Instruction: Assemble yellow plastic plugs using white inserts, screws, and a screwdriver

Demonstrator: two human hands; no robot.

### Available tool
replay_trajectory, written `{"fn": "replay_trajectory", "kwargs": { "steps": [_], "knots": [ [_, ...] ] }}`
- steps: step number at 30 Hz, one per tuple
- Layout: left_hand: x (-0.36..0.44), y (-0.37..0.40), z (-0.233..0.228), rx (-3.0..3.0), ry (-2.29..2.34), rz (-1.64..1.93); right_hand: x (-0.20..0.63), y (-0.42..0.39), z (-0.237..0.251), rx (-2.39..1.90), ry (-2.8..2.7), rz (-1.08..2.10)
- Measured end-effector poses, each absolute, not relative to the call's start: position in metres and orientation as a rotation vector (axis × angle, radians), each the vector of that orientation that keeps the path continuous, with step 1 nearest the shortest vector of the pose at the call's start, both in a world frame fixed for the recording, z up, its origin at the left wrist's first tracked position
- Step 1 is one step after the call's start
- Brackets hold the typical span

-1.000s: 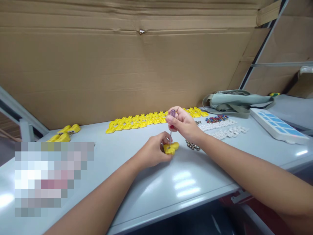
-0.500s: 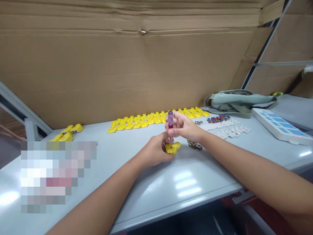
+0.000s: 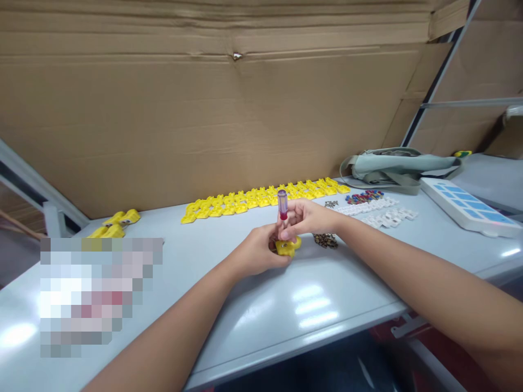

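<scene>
Two hands meet over one small yellow part [image 3: 287, 247] near the middle of the grey table [image 3: 229, 305]. The left hand [image 3: 257, 251] is closed around the part's near side, pinning it to the surface, while the right hand [image 3: 307, 216] pinches a little screwdriver [image 3: 281, 205] by the lower end of its purple-and-red handle, held upright with its shaft running down into the part. The tip is hidden behind the fingers, so whether it sits in a screw head I cannot tell. If the driver tilts or the pinch is loose, the tip would likely slip out and jab the left fingers [image 3: 274, 239] crowded against it, or skid the part sideways into the pile of small metal pieces [image 3: 326, 240] just to its right. A long row of yellow parts [image 3: 261, 198] lies farther back, well clear.
</scene>
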State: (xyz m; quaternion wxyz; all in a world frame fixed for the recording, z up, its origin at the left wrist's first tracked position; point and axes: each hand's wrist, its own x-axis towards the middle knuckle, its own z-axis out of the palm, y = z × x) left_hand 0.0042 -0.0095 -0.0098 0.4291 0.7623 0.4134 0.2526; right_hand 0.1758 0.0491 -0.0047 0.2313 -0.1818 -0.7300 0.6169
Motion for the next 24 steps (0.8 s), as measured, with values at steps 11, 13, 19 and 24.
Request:
{"fn": "replay_trajectory", "kwargs": {
  "steps": [11, 13, 19, 24],
  "knots": [
    [0.002, -0.009, -0.003, 1.880, 1.006, 0.579, 0.181, 0.055, -0.003, -0.487, -2.193, 1.506],
    [-0.001, -0.008, -0.003, 1.883, 1.008, 0.547, 0.181, 0.054, -0.002, -0.459, -2.246, 1.473],
    [-0.008, -0.004, -0.007, 1.894, 0.944, 0.529, 0.180, 0.053, 0.001, -0.429, -2.263, 1.446],
    [-0.008, -0.003, -0.007, 1.868, 0.937, 0.504, 0.182, 0.052, 0.000, -0.486, -2.272, 1.401]
  ]
}}
